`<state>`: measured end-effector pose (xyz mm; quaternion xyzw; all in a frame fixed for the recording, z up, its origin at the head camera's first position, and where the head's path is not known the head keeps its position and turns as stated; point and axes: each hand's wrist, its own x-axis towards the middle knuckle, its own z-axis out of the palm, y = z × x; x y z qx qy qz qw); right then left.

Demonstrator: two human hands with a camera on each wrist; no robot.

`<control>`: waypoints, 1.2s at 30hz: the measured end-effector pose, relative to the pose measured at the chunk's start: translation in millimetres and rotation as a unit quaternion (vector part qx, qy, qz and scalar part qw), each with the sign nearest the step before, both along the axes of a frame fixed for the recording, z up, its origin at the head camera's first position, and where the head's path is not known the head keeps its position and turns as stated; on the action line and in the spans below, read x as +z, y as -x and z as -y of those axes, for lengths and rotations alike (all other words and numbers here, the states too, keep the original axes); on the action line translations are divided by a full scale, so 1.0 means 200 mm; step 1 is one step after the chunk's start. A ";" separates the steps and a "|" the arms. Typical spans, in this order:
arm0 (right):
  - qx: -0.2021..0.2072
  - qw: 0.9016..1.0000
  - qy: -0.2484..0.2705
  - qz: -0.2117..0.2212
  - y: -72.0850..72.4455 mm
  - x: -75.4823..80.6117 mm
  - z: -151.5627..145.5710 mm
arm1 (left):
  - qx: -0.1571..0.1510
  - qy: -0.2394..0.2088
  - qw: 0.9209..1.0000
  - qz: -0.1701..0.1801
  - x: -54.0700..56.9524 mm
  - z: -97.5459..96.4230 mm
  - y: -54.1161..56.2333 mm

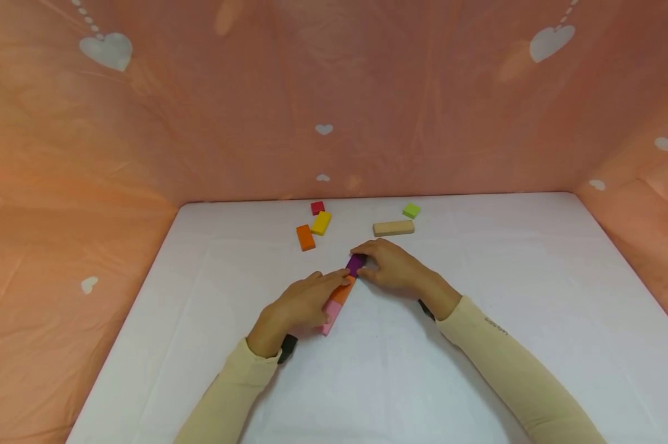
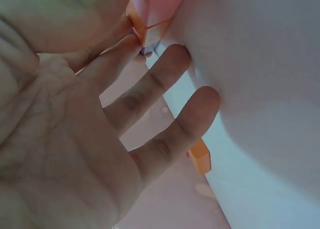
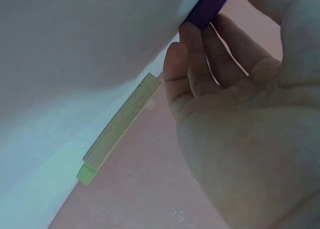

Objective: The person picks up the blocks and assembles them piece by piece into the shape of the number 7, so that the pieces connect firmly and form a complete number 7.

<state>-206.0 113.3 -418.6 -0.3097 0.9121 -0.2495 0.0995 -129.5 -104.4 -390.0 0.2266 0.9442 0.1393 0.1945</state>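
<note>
A pink block (image 1: 332,316), an orange block (image 1: 342,292) and a purple block (image 1: 356,264) form one slanting row on the white table. My left hand (image 1: 303,301) lies along the row's left side with fingers extended, the fingertips at the orange block and the thumb by the pink one. In the left wrist view its outer fingers (image 2: 192,111) are spread beside the tabletop. At the row's far end my right hand (image 1: 393,266) holds the purple block between thumb and fingers. The right wrist view shows that purple block (image 3: 210,8) at the fingertips.
Beyond the hands lie a loose orange block (image 1: 306,237), a yellow block (image 1: 321,223) and a small red block (image 1: 317,208). A plain wooden block (image 1: 393,228) and a small green block (image 1: 411,211) sit at the back right. Orange cloth (image 1: 367,154) hangs around the table.
</note>
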 end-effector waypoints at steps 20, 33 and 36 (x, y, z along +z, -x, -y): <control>-0.125 0.986 -0.022 -0.107 0.11 0.04 -0.15 | 0.004 -0.020 1.000 -0.003 0.00 0.00 -0.01; -0.139 0.984 -0.083 -0.078 0.17 0.04 -0.22 | 0.006 -0.028 1.000 -0.003 -0.02 0.01 -0.02; -0.139 0.984 -0.078 -0.077 0.18 0.04 -0.22 | 0.002 -0.029 1.000 -0.007 -0.02 0.00 -0.02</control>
